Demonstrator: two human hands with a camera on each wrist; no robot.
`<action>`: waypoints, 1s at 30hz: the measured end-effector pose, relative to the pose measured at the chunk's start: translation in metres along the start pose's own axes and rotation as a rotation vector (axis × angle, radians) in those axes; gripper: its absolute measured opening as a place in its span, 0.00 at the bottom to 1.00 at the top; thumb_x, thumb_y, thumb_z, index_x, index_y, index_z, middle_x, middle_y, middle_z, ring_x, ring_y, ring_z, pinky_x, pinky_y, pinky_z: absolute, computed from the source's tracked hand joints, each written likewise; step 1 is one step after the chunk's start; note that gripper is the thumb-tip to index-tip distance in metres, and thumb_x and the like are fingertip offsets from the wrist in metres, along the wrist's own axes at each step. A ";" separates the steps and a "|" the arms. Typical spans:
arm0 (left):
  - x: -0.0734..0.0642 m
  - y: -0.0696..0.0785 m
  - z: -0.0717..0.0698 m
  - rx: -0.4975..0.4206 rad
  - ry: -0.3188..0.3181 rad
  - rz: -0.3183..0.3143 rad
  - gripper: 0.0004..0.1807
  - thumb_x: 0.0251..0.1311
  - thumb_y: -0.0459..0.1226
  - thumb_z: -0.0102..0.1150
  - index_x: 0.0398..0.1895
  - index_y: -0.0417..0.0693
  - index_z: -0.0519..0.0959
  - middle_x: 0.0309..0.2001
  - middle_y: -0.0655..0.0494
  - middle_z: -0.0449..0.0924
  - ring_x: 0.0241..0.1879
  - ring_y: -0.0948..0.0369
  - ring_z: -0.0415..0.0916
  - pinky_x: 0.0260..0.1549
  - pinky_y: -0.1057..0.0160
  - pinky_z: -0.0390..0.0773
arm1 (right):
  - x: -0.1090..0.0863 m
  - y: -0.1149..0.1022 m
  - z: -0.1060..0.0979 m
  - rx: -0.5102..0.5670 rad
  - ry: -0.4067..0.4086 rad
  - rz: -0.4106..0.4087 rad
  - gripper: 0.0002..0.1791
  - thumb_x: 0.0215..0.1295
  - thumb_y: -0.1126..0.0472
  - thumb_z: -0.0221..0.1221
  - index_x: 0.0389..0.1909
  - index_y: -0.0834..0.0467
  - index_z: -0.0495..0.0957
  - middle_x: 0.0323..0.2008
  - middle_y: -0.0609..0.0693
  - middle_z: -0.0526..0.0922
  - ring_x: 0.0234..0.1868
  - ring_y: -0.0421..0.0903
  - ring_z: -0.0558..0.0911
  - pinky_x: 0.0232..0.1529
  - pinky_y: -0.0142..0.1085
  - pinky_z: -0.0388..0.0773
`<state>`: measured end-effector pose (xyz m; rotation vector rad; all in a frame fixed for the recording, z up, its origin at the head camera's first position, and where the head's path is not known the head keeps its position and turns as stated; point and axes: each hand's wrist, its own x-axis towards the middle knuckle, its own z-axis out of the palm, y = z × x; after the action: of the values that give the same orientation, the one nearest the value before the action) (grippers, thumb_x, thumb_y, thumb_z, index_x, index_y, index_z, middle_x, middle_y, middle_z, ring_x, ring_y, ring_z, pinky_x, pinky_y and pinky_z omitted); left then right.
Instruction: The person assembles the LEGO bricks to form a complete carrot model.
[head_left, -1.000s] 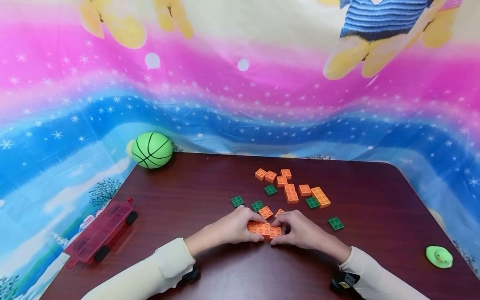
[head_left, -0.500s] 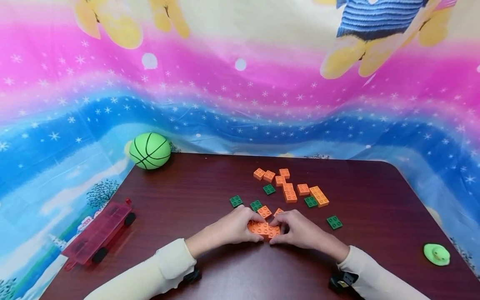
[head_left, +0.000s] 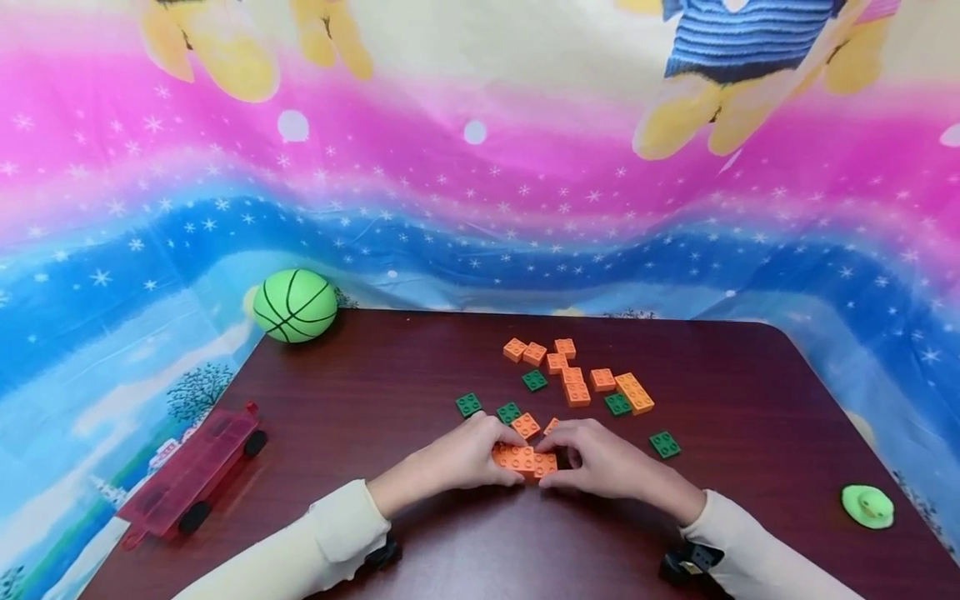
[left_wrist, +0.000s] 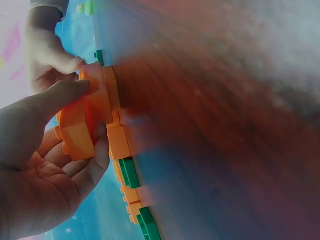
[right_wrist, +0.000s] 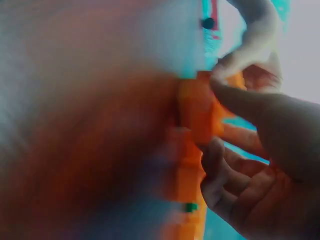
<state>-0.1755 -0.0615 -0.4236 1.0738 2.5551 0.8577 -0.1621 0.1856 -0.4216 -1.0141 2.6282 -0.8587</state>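
Observation:
Near the middle of the table, in the head view, my left hand (head_left: 472, 454) grips a long orange building block (head_left: 514, 458) between thumb and fingers. My right hand (head_left: 600, 458) pinches a smaller orange building block (head_left: 545, 465) set right against its right end. From the left wrist, the left hand's fingers (left_wrist: 100, 155) curl under the angled orange pieces, with the thumb on top. The right wrist view is blurred; there the right thumb and fingers close round an orange block (right_wrist: 200, 110). Fingers partly hide where the two blocks meet.
Beyond the hands lie several loose orange blocks (head_left: 576, 393) and thin green blocks (head_left: 664, 444) on the dark table (head_left: 480, 550). A green ball (head_left: 296, 305) sits at the back left, a red toy wagon (head_left: 193, 475) at the left edge, a green duck-like toy (head_left: 867, 507) at right.
The head view has shifted slightly, so the table things appear a little further left. Both hands keep their hold on the orange blocks, almost unmoved.

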 end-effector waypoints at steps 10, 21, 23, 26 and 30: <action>0.004 0.002 0.004 0.031 0.001 -0.031 0.22 0.57 0.44 0.76 0.54 0.50 0.87 0.48 0.58 0.90 0.38 0.75 0.78 0.37 0.75 0.77 | -0.012 0.044 -0.064 -0.217 0.290 0.301 0.24 0.68 0.48 0.67 0.58 0.59 0.83 0.50 0.57 0.87 0.41 0.46 0.84 0.42 0.45 0.83; 0.000 0.003 -0.002 0.054 -0.013 -0.065 0.23 0.55 0.45 0.77 0.54 0.52 0.87 0.48 0.60 0.89 0.39 0.74 0.78 0.38 0.73 0.77 | -0.006 0.102 -0.071 -0.207 0.212 0.628 0.36 0.67 0.38 0.63 0.61 0.65 0.79 0.51 0.63 0.85 0.40 0.51 0.83 0.34 0.44 0.80; 0.000 0.003 -0.002 0.057 -0.015 -0.070 0.23 0.55 0.45 0.77 0.54 0.52 0.88 0.48 0.60 0.89 0.40 0.74 0.78 0.39 0.73 0.77 | -0.005 0.104 -0.073 -0.205 0.216 0.625 0.34 0.68 0.40 0.64 0.58 0.65 0.80 0.47 0.62 0.87 0.35 0.48 0.82 0.31 0.40 0.78; 0.000 0.003 -0.003 0.052 -0.019 -0.071 0.23 0.55 0.45 0.77 0.54 0.52 0.88 0.48 0.60 0.89 0.40 0.74 0.78 0.39 0.73 0.77 | -0.004 0.105 -0.076 -0.191 0.193 0.606 0.30 0.69 0.45 0.63 0.58 0.67 0.80 0.43 0.61 0.87 0.29 0.46 0.80 0.29 0.38 0.76; 0.001 0.002 -0.004 0.045 -0.018 -0.063 0.22 0.56 0.45 0.77 0.54 0.51 0.87 0.49 0.59 0.89 0.40 0.74 0.78 0.38 0.74 0.77 | -0.002 0.106 -0.079 -0.206 0.166 0.573 0.28 0.70 0.49 0.63 0.58 0.68 0.80 0.44 0.62 0.86 0.31 0.47 0.80 0.33 0.41 0.78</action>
<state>-0.1770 -0.0612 -0.4197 1.0025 2.5899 0.7748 -0.2487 0.2856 -0.4188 -0.1865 2.9474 -0.5612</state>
